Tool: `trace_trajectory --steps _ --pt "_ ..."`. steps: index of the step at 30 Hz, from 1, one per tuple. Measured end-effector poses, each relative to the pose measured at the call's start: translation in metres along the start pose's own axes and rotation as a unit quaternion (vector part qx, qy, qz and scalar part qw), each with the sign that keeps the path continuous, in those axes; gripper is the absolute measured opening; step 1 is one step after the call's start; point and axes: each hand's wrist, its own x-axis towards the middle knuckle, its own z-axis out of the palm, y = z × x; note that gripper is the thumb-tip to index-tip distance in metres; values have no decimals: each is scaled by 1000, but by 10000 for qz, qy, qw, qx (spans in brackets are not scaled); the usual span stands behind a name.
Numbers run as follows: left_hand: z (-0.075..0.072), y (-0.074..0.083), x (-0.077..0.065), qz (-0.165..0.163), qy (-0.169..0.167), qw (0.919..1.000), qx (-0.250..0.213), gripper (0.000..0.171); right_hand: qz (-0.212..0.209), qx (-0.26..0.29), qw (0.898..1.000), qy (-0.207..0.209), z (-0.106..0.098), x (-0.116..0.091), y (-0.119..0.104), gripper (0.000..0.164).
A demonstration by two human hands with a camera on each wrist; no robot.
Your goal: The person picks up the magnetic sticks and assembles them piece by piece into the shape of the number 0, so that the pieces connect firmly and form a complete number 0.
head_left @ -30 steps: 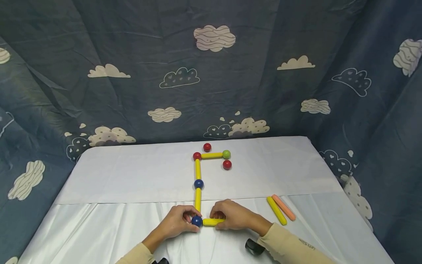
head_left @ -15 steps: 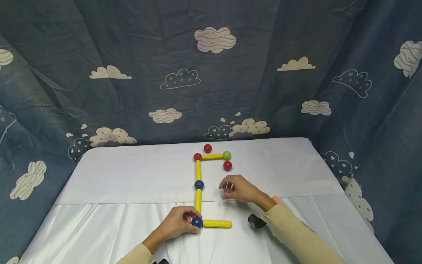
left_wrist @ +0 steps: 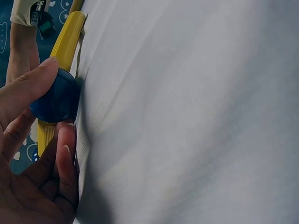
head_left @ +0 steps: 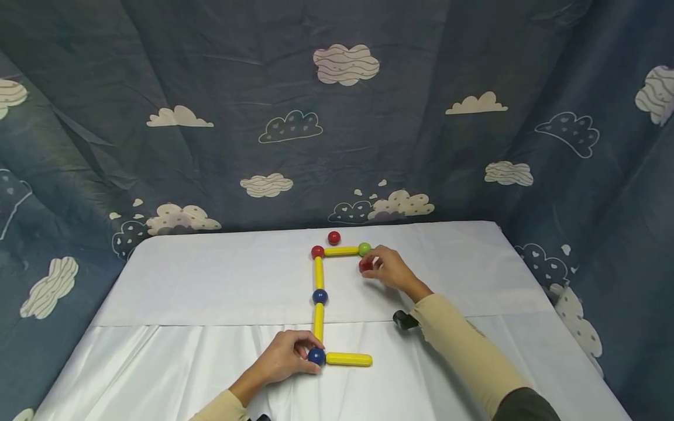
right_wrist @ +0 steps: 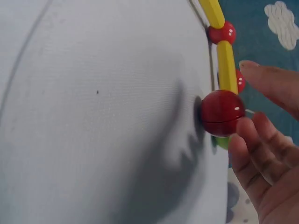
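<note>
My left hand [head_left: 286, 358] pinches a blue ball [head_left: 316, 356] between thumb and fingers at the near corner of a ball-and-rod figure. From that ball a yellow rod [head_left: 348, 359] points right, its far end bare. Another yellow rod [head_left: 318, 320] runs away to a second blue ball [head_left: 319, 296]. My right hand [head_left: 392, 270] is around a loose red ball [right_wrist: 222, 112]. In the right wrist view its fingertips are right at the ball, while the thumb stands apart from it.
Beyond the second blue ball, a yellow rod [head_left: 319, 272] leads to a red ball [head_left: 317, 252]. From there a yellow rod [head_left: 341, 251] reaches a green ball [head_left: 364, 249]. Another red ball [head_left: 334, 237] lies near the white table's [head_left: 210, 275] back edge.
My right hand has let go of the near yellow rod and moved away across the table to the loose red ball. The left hand stays on the blue ball.
</note>
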Motion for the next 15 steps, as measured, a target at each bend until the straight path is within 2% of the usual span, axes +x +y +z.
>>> trace_trajectory --steps 7,15 --pt "0 0 0 69 3 10000 60 32 431 132 9987 221 13 10 9 40" --pt "-1 0 1 40 23 10000 41 31 659 170 9977 79 19 17 12 44"
